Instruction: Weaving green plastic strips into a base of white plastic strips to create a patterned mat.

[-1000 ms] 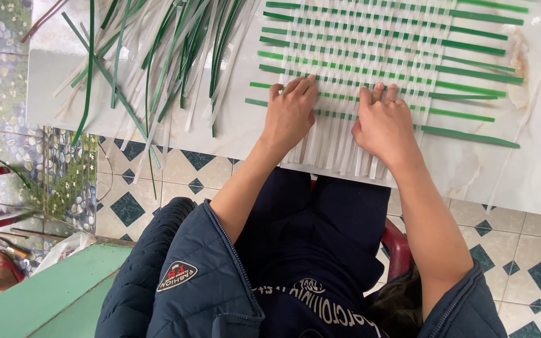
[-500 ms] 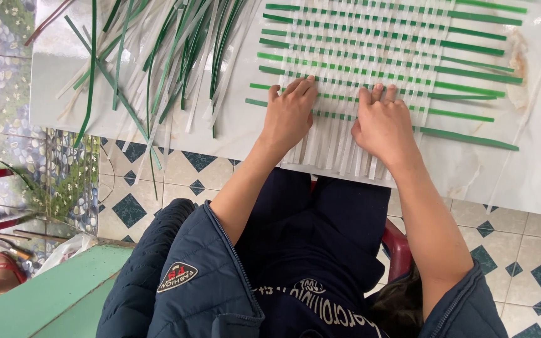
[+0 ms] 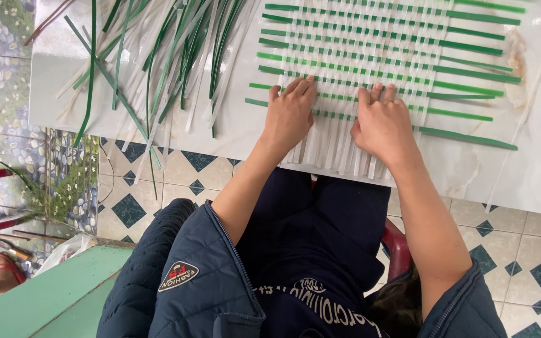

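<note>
Barely shifting since before, my left hand (image 3: pixel 290 112) and right hand (image 3: pixel 380 122) are pressing flat, open-palmed, on the woven mat (image 3: pixel 370 62); I'm keeping pressure even.

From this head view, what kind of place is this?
Probably a home or small workshop set up for hand weaving. A half-woven mat of green and white strips lies on a white table, loose strips are piled beside it, and the floor is patterned tile.

A glossy white marble bench (image 3: pixel 533 169) stood over a cream floor (image 3: pixel 515 244) with blue diamond tiles; a green surface (image 3: pixel 45 294) sat lower left.
</note>
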